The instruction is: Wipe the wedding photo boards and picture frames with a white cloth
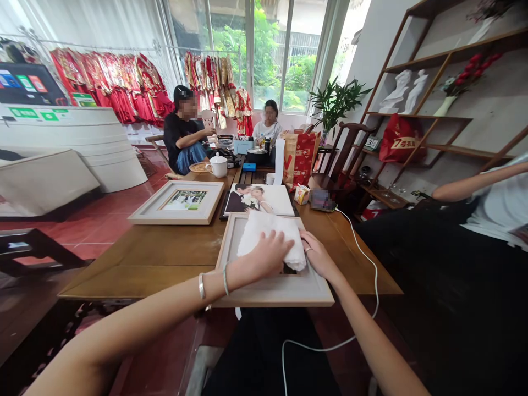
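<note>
A pale wooden picture frame [272, 301] lies at the near edge of the table, with a wide light mat inside it. Over its middle is a white cloth [264, 225], which hides most of the picture; a dark bit shows below it. My left hand [273, 253] rests on the cloth, fingers spread and pressing down. At the frame's right side my right hand [317, 254] grips the edge, its fingertips partly hidden. Just beyond lies a wedding photo print [280, 199] of a couple. Another framed picture [181, 187] lies flat to the left.
A white lidded mug [218, 165], a red paper bag [297, 159], a small carton [302, 194] and a phone [322, 201] with a white cable [367, 258] are on the wooden table [165, 258]. Two people sit at the far end. Another person [490, 203] is at right.
</note>
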Available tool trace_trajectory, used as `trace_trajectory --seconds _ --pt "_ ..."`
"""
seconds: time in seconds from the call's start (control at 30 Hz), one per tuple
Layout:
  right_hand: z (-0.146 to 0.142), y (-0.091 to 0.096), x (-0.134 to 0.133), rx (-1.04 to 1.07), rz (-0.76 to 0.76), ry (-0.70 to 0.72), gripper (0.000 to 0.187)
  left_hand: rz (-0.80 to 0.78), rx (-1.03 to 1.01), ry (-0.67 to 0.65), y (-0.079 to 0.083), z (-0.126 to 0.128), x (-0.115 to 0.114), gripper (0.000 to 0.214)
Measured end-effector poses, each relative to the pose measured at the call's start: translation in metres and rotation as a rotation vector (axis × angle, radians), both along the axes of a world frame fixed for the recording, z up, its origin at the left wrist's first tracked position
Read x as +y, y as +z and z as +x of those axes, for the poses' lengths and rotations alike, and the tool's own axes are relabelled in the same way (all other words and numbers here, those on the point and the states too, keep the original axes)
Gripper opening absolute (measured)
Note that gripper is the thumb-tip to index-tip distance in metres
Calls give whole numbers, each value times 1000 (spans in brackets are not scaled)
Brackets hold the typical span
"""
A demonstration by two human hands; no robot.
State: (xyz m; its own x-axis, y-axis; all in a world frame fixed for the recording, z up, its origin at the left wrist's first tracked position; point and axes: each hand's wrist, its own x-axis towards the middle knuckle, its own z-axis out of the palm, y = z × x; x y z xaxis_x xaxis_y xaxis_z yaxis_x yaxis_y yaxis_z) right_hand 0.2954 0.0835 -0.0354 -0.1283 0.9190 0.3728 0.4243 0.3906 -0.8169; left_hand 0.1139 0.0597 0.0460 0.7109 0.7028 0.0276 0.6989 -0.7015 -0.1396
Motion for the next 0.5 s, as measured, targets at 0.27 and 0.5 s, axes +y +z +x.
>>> trace_trajectory --seconds 0.27,0.5 --pt "8 -8 10 129 -72 12 35 -150 -67 -123 18 8 -71 50" --pt "4 -8 7 -27 -5 -13 34 -288 -26 -108 30 -8 -119 57"
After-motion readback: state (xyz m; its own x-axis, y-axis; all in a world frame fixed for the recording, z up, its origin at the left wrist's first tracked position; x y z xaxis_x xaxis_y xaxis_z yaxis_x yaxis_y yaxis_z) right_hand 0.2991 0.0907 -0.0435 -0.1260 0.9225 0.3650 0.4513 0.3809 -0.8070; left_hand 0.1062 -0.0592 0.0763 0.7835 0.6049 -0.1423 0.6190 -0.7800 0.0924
